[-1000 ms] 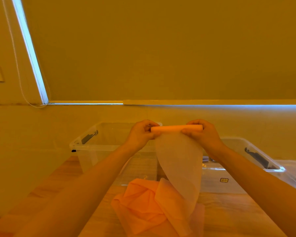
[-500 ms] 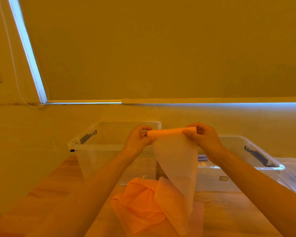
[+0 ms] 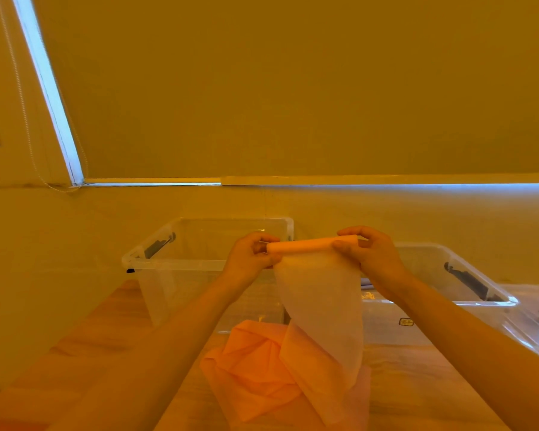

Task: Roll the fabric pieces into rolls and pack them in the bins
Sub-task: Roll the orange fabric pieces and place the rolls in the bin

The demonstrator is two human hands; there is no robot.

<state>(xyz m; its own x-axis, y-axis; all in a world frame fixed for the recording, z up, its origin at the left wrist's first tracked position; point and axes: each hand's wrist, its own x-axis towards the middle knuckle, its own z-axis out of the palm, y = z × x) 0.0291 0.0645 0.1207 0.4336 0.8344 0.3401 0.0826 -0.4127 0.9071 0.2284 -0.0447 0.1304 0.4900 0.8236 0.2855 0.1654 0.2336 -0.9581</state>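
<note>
Left hand (image 3: 252, 255): raised in front of the chest, fingers and thumb curled round the left end of the fabric roll (image 3: 311, 245), pinching it.
Right hand (image 3: 367, 255): at the roll's 3 o'clock end, fingertips on top and thumb below, pinching that end.
Fabric roll: a thin orange tube held level in the air between the two hands, slightly higher on the right — it hangs over the gap between the two bins.
Loose fabric (image 3: 321, 309): a sheer, pale sheet falling from the roll toward 6 o'clock, its lower end merging into the heap below.
Fabric heap (image 3: 255, 365): crumpled orange cloth lying on the wooden table (image 3: 112, 325), straight below the roll.
Left bin (image 3: 181, 262): clear plastic, standing on the table at 9 o'clock of the roll, behind the left hand; a dark latch shows on its left rim.
Right bin (image 3: 479, 301): clear plastic, at 4 o'clock of the roll, behind the right forearm — what lies inside is too blurred to tell.
Window blind (image 3: 293, 88): fills the wall at 12 o'clock, with a strip of daylight along its left and bottom edges.
</note>
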